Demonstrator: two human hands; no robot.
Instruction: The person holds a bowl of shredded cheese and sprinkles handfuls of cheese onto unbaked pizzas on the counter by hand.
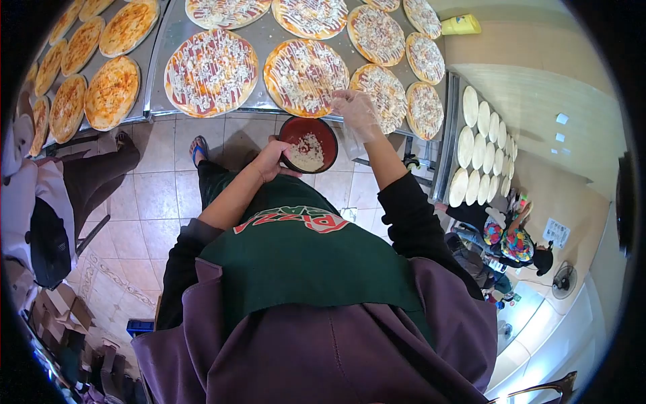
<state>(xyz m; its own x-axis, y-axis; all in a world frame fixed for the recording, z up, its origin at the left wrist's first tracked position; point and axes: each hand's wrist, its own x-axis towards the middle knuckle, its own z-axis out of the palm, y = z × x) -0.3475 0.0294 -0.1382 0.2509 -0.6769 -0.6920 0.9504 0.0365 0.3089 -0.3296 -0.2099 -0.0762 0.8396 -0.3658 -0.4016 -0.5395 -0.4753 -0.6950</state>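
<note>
My left hand (270, 161) grips the rim and side of a bowl (328, 128), dark outside and reddish-brown inside. Crumbly white grated cheese (306, 153) lies in the bowl. In a clear plastic glove, my right hand (358, 113) hovers at the lower right edge of a pizza (306, 77) topped with white sauce stripes and white crumbs. Its fingers are drawn together and pointed at the pizza; what they hold, if anything, is hidden. To the left lies another topped pizza (211, 73), and to the right one more (379, 97).
Several topped pizzas share the metal table (156, 94). Sauced bases (112, 93) fill the left table, beside a person (50, 195). Plain dough bases (465, 147) lie on the right. A yellow bottle (461, 25) is at the far edge. Other people (515, 242) are at right.
</note>
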